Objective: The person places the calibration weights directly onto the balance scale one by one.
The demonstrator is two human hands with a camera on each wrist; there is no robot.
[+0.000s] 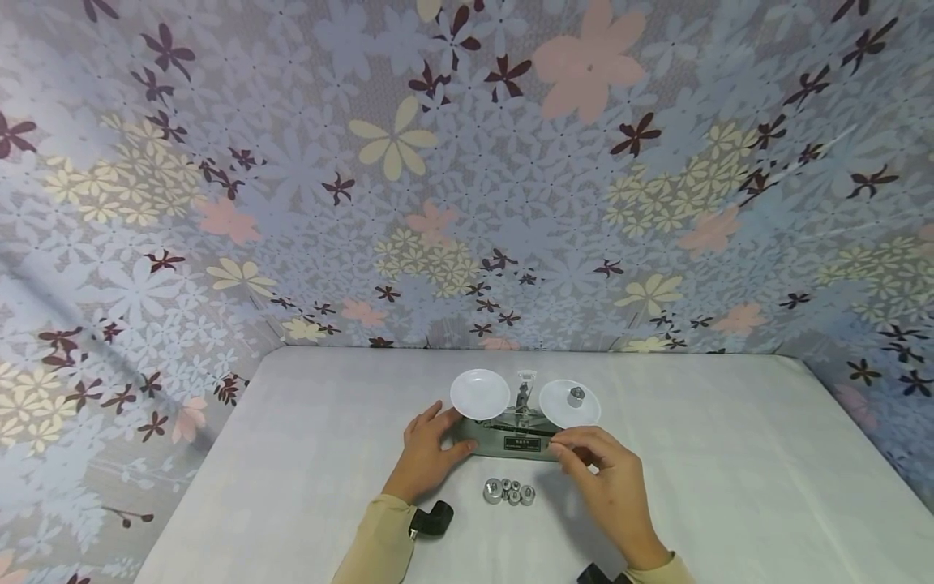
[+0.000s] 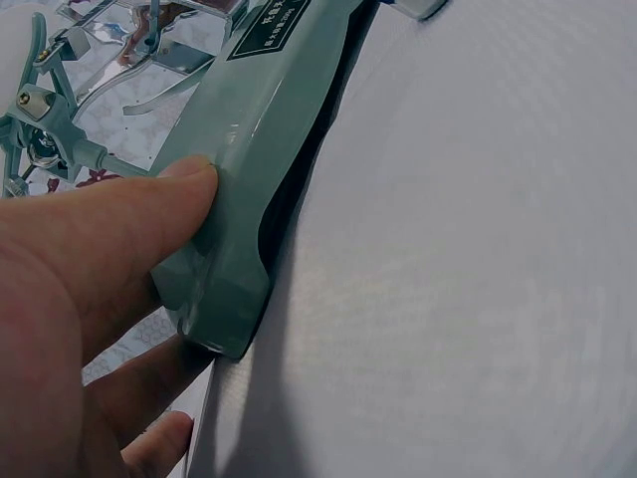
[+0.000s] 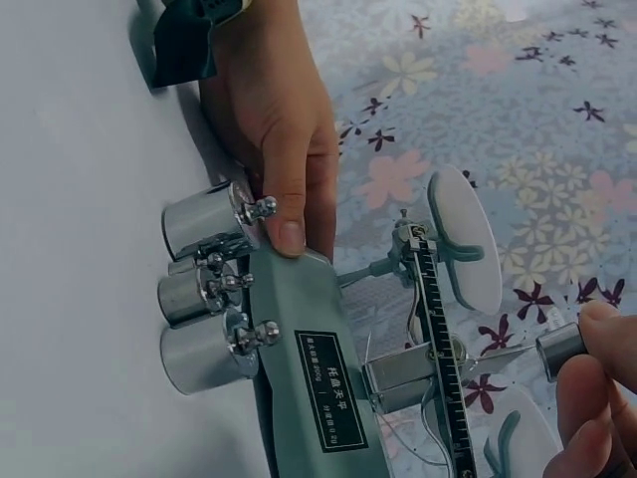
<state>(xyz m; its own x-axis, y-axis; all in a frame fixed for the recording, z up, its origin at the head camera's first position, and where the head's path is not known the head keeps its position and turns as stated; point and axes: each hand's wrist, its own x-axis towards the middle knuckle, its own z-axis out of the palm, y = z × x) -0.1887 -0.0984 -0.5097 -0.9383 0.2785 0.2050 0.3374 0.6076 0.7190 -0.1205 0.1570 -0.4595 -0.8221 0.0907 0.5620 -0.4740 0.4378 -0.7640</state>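
A: Position of the balance scale (image 1: 511, 442)?

B: It stands on the white table (image 1: 730, 487), near the front edge, between both hands. Green base with a black label; two white pans on top. The left pan (image 1: 479, 394) is bare; the right pan (image 1: 570, 404) carries one small metal weight (image 1: 576, 397).

A: Left hand (image 1: 430, 456)?

B: It rests against the left end of the base. The left wrist view shows the thumb (image 2: 129, 214) pressed flat on the green casing, the other fingers relaxed beneath; nothing is gripped.

A: Right hand (image 1: 609, 478)?

B: At the right front of the base, fingers curled. In the right wrist view the fingertips (image 3: 597, 378) pinch a small metal cylinder (image 3: 559, 350) beside the graduated beam (image 3: 438, 349). I cannot tell whether it is part of the beam or loose.

A: Anything else on the table?

B: A cluster of spare metal weights (image 1: 508, 491) just in front of the base, apart from both hands.
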